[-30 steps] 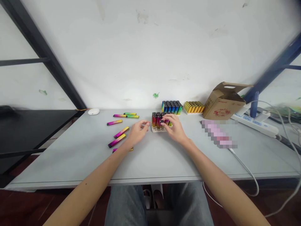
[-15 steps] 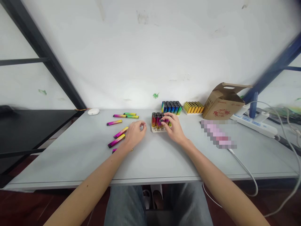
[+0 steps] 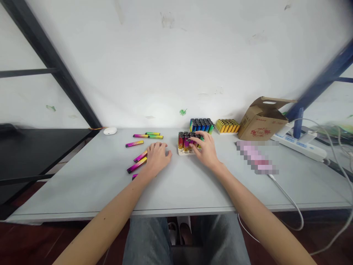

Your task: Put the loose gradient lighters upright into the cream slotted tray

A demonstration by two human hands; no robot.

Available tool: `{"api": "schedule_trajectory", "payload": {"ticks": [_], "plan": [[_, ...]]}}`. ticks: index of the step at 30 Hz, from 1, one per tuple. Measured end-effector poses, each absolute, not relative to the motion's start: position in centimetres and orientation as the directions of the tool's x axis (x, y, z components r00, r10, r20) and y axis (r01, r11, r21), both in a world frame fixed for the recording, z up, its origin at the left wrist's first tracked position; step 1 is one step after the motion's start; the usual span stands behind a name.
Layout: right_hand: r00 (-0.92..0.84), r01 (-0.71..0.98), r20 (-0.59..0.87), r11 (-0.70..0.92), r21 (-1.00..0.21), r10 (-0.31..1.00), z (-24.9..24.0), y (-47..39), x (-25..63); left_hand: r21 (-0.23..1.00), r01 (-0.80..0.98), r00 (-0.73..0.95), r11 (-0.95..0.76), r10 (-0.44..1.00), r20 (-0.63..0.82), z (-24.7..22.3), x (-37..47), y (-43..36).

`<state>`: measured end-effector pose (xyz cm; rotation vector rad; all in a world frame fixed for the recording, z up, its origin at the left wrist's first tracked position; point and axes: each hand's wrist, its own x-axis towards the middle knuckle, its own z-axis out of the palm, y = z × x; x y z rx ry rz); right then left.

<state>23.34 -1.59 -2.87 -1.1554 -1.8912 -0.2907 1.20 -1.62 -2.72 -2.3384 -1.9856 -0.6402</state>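
My left hand [image 3: 159, 157] rests low over the table with its fingers apart, holding nothing I can see. It partly covers some loose metallic purple-and-yellow lighters [image 3: 137, 165] on its left. My right hand [image 3: 206, 148] curls its thumb and index finger around a purple lighter [image 3: 188, 141] at the front of a white holder [image 3: 184, 152]. Lighters with black tops [image 3: 181, 134] stand upright in that holder, in red, purple and green tones. The hand hides the holder's right side. Farther left lie another purple-yellow lighter [image 3: 134, 144] and several green and purple ones [image 3: 154, 136].
Behind the holder stand a block of blue-green lighters [image 3: 202, 125] and a tray of yellow ones [image 3: 227, 127]. To the right are an open cardboard box [image 3: 260, 123], a blurred pink object [image 3: 256, 158] with a white cable, and a power strip [image 3: 300, 146]. A white case [image 3: 110, 131] lies back left.
My left hand's curled fingers have opened and stretched forward over the table. My right hand has shifted slightly at the holder, its fingers still by the purple lighter.
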Motion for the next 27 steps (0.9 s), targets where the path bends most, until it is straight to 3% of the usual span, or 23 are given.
{"api": "schedule_trajectory", "payload": {"ticks": [9,17,23,27], "plan": [[-0.144,0.837,0.772,0.493,-0.238,0.618,-3.02,-1.6,23.13,0.182,0.972,0.099,-0.147,0.963,0.249,-3.15,0.9,-1.48],[-0.144,0.832,0.786,0.504,-0.233,0.601,-2.82,-1.88,23.06,0.153,0.982,0.057,-0.108,0.95,0.308,-3.31,0.61,-1.46],[-0.124,0.825,0.787,0.504,-0.257,0.605,-2.65,-1.96,22.92,0.323,0.85,0.303,-0.417,0.887,0.348,-3.03,0.7,-1.41],[-0.12,0.814,0.79,0.515,-0.269,0.602,-2.56,-2.04,22.94,0.305,0.808,0.374,-0.504,0.838,0.397,-2.72,0.93,-1.52]]}}
